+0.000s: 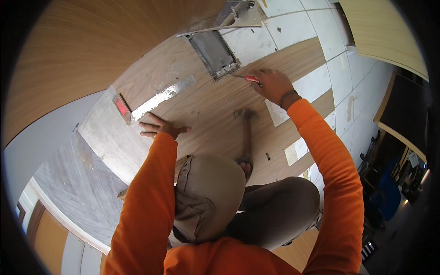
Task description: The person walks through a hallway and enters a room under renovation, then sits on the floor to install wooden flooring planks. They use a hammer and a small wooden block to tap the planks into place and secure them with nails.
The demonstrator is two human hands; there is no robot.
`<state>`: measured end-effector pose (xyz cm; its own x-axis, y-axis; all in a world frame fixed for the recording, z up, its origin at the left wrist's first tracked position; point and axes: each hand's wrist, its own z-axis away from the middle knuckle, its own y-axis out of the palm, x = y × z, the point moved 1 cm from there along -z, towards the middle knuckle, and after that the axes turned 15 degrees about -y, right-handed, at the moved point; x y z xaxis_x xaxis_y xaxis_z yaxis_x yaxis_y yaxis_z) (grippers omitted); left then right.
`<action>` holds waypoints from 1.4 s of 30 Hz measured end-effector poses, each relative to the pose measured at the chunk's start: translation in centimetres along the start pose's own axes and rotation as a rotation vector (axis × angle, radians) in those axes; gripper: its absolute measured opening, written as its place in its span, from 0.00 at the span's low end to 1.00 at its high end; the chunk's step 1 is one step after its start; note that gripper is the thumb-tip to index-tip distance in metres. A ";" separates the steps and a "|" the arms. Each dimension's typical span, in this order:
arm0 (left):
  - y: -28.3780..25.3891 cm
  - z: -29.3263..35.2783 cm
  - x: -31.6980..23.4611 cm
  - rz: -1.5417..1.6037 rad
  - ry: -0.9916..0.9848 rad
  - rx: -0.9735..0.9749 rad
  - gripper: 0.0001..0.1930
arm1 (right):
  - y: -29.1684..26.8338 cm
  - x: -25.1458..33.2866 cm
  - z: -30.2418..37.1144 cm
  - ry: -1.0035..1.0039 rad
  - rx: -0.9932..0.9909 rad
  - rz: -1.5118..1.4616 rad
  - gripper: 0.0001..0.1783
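Note:
My right hand is closed around a small red-handled tool. Its thin dark tip points left, close to the near corner of a recessed metal floor box. I cannot make out whether the tip is a blade or a shaft. My left hand lies spread on the wood-look planks, holding nothing. Beside its fingers is a try square with a shiny metal blade and a red-faced stock. A hammer lies on the planks between my arms, its handle toward my legs.
Beyond the floor box stands a tilted metal lid or frame. White tiles border the planks on the right. A wooden panel rises at upper left. Dark furniture stands at far right. My bent knee is close behind the hammer.

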<state>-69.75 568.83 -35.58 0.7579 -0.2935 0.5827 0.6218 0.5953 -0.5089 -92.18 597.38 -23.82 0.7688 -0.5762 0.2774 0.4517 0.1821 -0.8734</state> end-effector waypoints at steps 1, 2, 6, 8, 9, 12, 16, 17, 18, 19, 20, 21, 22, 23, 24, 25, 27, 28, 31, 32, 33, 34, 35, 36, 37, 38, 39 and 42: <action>-0.2 0.4 -0.1 0.017 0.003 0.017 0.93 | 0.1 -0.3 -0.5 0.012 0.011 0.005 0.22; -0.5 0.7 0.0 0.033 0.003 0.032 0.93 | 0.2 -0.1 -1.4 0.021 0.021 0.006 0.21; 0.1 -0.3 0.2 0.027 -0.003 0.017 0.93 | -0.9 0.1 -2.9 0.030 0.037 0.006 0.20; 0.1 -0.5 0.2 -0.003 -0.030 0.009 0.93 | -0.6 0.1 -3.0 0.064 0.039 -0.023 0.19; 0.0 -0.6 0.2 0.009 -0.027 0.028 0.93 | -0.5 0.2 -3.0 0.079 0.041 -0.035 0.19; -0.5 -0.1 0.4 0.027 -0.006 0.072 0.92 | -1.2 0.9 -3.4 0.085 0.060 0.009 0.19; -0.4 -0.4 0.5 -0.042 0.028 0.034 0.93 | -3.2 1.8 -4.3 0.084 0.067 -0.016 0.18; -0.2 -0.3 0.4 -0.058 0.037 0.023 0.93 | -3.2 1.7 -4.1 0.057 0.034 -0.011 0.17; 0.0 -0.5 0.2 -0.072 0.040 0.013 0.94 | -3.3 1.5 -3.9 0.029 0.001 -0.007 0.17; 0.0 -0.8 0.2 -0.067 0.040 0.008 0.94 | -3.2 1.2 -4.2 0.006 0.041 0.036 0.17; 0.1 -0.6 -0.1 -0.070 0.052 0.013 0.94 | -3.2 0.9 -4.2 -0.003 0.088 0.082 0.17; 0.1 -0.6 0.0 -0.071 0.051 0.011 0.94 | -3.1 0.7 -4.5 -0.028 0.123 0.127 0.16; 0.3 -0.6 0.1 -0.075 0.052 0.013 0.94 | -2.8 0.6 -4.3 -0.059 0.131 0.122 0.16; 0.3 -0.7 0.1 -0.051 0.037 0.000 0.94 | -2.9 0.7 -4.9 -0.092 0.128 0.123 0.16; 0.4 -0.7 0.0 -0.027 0.021 -0.013 0.94 | -3.2 0.5 -5.3 -0.126 0.126 0.126 0.16; 0.4 -0.8 -0.1 0.001 0.038 0.009 0.94 | -3.7 0.3 -5.5 -0.127 0.119 0.134 0.16; 0.7 -0.7 0.1 0.058 0.044 0.041 0.93 | -3.4 0.6 -5.8 -0.147 0.118 0.124 0.16; 0.7 -0.7 0.1 0.096 0.041 0.053 0.93 | -3.3 0.2 -6.1 -0.164 0.107 0.125 0.16; 0.9 -0.4 0.3 0.233 0.072 0.055 0.93 | -2.2 -1.5 -6.6 -0.235 0.086 0.118 0.16; 1.3 -0.7 0.4 0.251 0.089 0.055 0.93 | -2.4 -1.6 -6.8 -0.273 0.076 0.118 0.16; 1.7 -1.3 0.6 0.267 0.108 0.053 0.93 | -2.3 -1.9 -7.0 -0.309 0.065 0.118 0.16; 2.1 -1.8 0.8 0.284 0.126 0.050 0.94 | -1.9 -2.1 -7.2 -0.329 0.064 0.124 0.16; 2.6 -2.3 1.0 0.337 0.176 0.038 0.93 | -1.5 -2.5 -7.7 -0.345 0.062 0.133 0.15; 3.5 -3.3 1.7 0.318 0.226 0.003 0.93 | -1.3 -2.5 -8.2 -0.373 0.055 0.138 0.15; 4.4 -4.8 2.5 0.298 0.275 -0.032 0.93 | -1.3 -2.6 -8.6 -0.395 0.051 0.131 0.15; 4.4 -5.2 3.7 0.250 0.349 -0.009 0.92 | -1.3 -2.8 -8.7 -0.409 0.052 0.119 0.15; 4.3 -5.6 5.3 0.209 0.416 0.013 0.92 | -1.1 -2.8 -8.8 -0.424 0.053 0.102 0.14; 2.3 -5.7 8.2 0.044 0.604 0.125 0.91 | -0.8 -4.2 -8.0 -0.440 0.041 0.058 0.12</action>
<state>-61.02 563.55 -35.57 0.7831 -0.6164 0.0823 0.5871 0.6892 -0.4246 -99.40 593.24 -27.48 0.9090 -0.1717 0.3798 0.4125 0.2406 -0.8786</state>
